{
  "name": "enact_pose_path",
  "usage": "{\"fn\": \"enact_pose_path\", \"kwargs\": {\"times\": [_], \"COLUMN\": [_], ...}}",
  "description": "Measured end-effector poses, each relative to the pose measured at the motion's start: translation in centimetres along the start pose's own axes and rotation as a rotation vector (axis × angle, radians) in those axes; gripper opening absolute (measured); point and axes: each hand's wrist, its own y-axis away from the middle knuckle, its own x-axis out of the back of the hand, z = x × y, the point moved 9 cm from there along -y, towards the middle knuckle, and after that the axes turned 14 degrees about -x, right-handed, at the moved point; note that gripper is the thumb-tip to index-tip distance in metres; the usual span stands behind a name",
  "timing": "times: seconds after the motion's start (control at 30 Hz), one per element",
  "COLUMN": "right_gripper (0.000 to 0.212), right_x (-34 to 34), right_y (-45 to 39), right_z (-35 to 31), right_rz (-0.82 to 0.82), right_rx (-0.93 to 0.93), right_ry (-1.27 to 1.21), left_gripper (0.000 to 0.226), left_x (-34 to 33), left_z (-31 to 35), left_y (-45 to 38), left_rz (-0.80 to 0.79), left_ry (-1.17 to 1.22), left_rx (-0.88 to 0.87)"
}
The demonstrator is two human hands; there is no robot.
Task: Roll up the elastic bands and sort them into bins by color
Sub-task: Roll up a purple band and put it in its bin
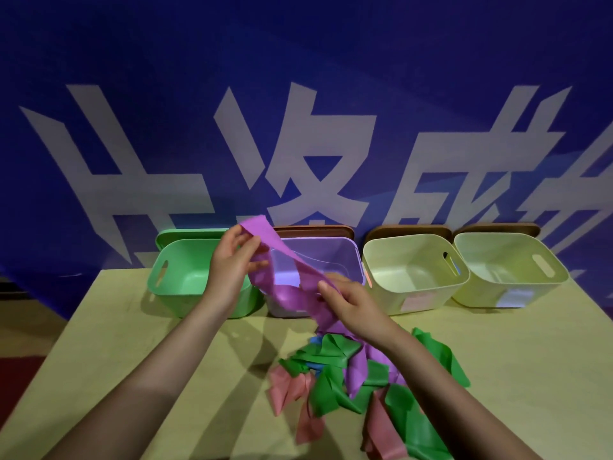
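Note:
A long purple elastic band point(292, 273) stretches from upper left down to the pile. My left hand point(232, 263) pinches its upper end in front of the green bin point(175, 277). My right hand point(345, 302) grips the band lower down, in front of the purple bin point(335, 250). The band's tail trails into a loose pile of green, pink, purple and blue bands point(351, 386) on the table.
Two cream bins point(414, 277) point(510, 267) stand to the right of the purple one, all in a row along the table's far edge point(116, 270). Brown lids lean behind them. A blue banner with white characters hangs behind.

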Motion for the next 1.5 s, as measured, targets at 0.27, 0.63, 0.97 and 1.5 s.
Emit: {"fn": "enact_pose_path", "kwargs": {"times": [0.27, 0.63, 0.97, 1.5], "right_gripper": [0.013, 0.016, 0.010, 0.011], "right_x": [2.0, 2.2, 0.6, -2.6], "right_y": [0.1, 1.2, 1.9, 2.6], "right_z": [-0.3, -1.6, 0.9, 5.9], "right_rz": [0.053, -0.087, -0.316, -0.253], "right_rx": [-0.045, -0.002, -0.177, -0.314], "right_ry": [-0.325, -0.371, -0.389, -0.227], "left_gripper": [0.012, 0.022, 0.019, 0.015], "left_x": [-1.9, -6.4, -7.7, 0.4], "left_z": [-2.3, 3.3, 6.0, 5.5], "left_y": [3.2, 7.1, 5.7, 0.1], "left_rz": [-0.197, -0.295, -0.165, 0.264], "left_ry": [-0.123, -0.139, -0.137, 0.047], "left_rx": [0.229, -0.137, -0.277, -0.125]}}
